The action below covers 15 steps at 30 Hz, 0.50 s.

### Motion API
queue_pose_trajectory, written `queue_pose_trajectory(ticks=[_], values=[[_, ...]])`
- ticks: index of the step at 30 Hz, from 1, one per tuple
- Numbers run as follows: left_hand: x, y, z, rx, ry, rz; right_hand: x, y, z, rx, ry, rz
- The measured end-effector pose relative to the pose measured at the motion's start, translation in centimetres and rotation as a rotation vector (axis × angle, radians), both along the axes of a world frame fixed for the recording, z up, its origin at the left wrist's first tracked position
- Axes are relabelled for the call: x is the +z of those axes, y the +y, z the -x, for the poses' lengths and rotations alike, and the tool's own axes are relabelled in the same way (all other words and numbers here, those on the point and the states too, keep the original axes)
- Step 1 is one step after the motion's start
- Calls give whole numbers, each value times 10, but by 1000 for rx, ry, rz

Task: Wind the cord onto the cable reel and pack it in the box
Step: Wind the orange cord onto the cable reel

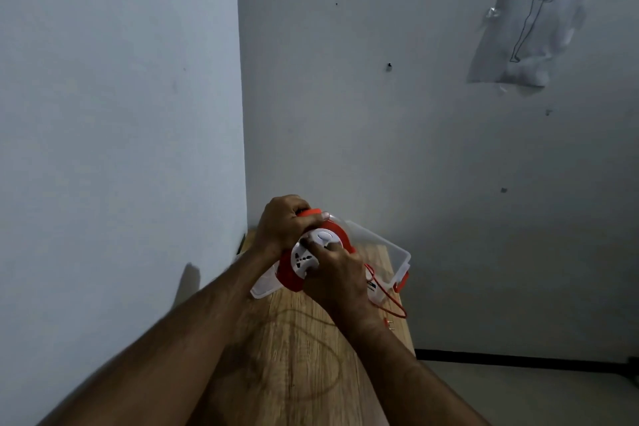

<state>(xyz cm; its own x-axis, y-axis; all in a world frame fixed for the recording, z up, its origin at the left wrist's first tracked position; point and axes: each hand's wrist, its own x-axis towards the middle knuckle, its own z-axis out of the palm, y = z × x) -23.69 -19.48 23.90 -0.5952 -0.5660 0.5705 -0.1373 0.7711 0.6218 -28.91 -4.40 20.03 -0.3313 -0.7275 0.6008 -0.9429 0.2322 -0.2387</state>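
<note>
Gripping the reel's [313,252] orange handle from above, the left hand [281,225] holds it up over the desk [301,356]. Just right of it, the right hand [337,273] curls its fingers against the reel's white face. Behind both hands sits the clear box [387,245]. Right of the right hand, the red cord [390,301] hangs in a loop.

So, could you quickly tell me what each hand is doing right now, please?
Left hand: grips the orange handle of the cable reel.
Right hand: fingers curled on the reel's white face, apparently at its winding knob.
</note>
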Motion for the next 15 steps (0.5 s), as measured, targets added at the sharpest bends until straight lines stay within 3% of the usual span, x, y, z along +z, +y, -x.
queue_pose_trajectory(ticks=[11, 15], values=[[-3, -4, -1, 26, 7, 19, 1, -18, -33, -246, -604, 401], [-4, -7, -2, 24, 32, -1, 1, -16, -29, -166, -577, 348]])
